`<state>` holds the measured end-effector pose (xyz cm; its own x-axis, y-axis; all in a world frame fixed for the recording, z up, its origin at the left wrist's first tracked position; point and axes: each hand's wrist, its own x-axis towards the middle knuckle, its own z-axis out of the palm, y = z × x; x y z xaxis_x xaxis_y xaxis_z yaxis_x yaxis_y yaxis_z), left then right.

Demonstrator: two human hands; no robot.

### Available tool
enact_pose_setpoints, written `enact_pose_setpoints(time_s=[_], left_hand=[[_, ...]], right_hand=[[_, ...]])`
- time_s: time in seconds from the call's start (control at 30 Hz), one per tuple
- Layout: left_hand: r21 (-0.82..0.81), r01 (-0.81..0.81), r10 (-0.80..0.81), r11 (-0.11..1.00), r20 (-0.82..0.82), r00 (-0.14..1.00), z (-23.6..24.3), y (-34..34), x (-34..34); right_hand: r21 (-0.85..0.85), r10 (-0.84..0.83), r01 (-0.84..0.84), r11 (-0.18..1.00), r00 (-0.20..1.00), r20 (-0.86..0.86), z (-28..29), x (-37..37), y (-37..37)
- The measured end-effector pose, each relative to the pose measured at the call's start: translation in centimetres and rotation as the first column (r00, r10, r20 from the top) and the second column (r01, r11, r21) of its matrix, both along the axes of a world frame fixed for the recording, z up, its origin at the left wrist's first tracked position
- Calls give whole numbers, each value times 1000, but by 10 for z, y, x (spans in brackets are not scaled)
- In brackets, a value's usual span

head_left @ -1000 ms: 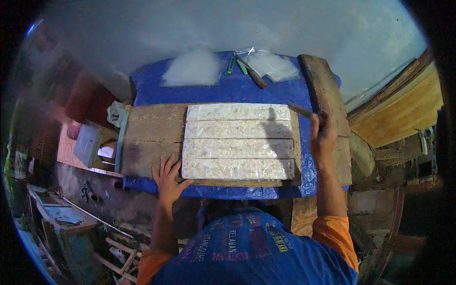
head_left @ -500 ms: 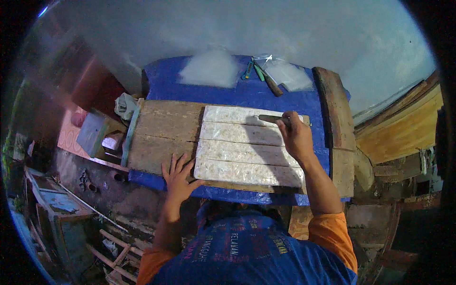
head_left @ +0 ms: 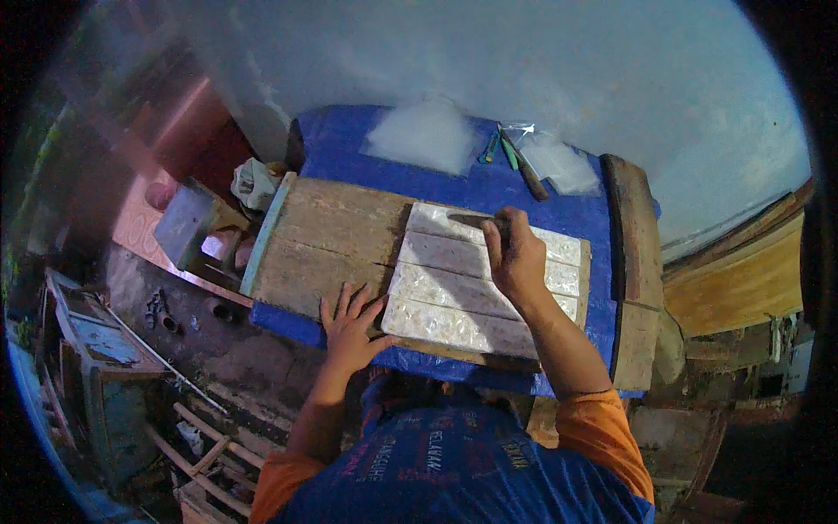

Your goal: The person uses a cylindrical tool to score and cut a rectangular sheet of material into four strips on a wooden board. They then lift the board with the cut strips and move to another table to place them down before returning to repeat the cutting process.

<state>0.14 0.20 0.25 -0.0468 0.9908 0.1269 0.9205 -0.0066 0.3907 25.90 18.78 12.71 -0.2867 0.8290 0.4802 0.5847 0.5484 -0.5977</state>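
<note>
On a wooden board [head_left: 336,229] lies a flat white mottled slab [head_left: 454,281] with a glossy, plastic-like surface, crossed by several near-parallel lines that divide it into strips. My right hand [head_left: 517,260] is closed round the handle of a dark-bladed knife [head_left: 470,219]. Its blade is over the far strip, pointing left; whether the edge touches the slab I cannot tell. My left hand [head_left: 352,339] rests with fingers spread on the board at the slab's near left corner, the thumb by its edge.
Under the board spreads a blue tarp [head_left: 340,144]. At the back lie a stack of clear plastic sheets [head_left: 423,138], a second stack [head_left: 563,166], a teal cutter [head_left: 490,148] and a long dark-handled tool [head_left: 530,179]. A thick plank [head_left: 635,236] borders the right side.
My right hand and the knife have moved left along the slab's far strip, toward its left edge. My left hand stays by the near left corner. The whole view has turned slightly.
</note>
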Motion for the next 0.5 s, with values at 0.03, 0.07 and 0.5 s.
enact_pose_setpoints(time_s=[0.03, 0.07, 0.5], left_hand=[[24, -4, 3, 1000, 14, 1000, 0, -1, 0], [19, -12, 12, 1000, 20, 1000, 0, -1, 1], [-52, -6, 7, 999, 10, 1000, 5, -1, 1]], right_hand=[[25, 6, -5, 1000, 998, -55, -1, -5, 2], [47, 10, -5, 999, 994, -109, -1, -8, 3], [-16, -329, 329, 944, 944, -15, 1, 110, 13]])
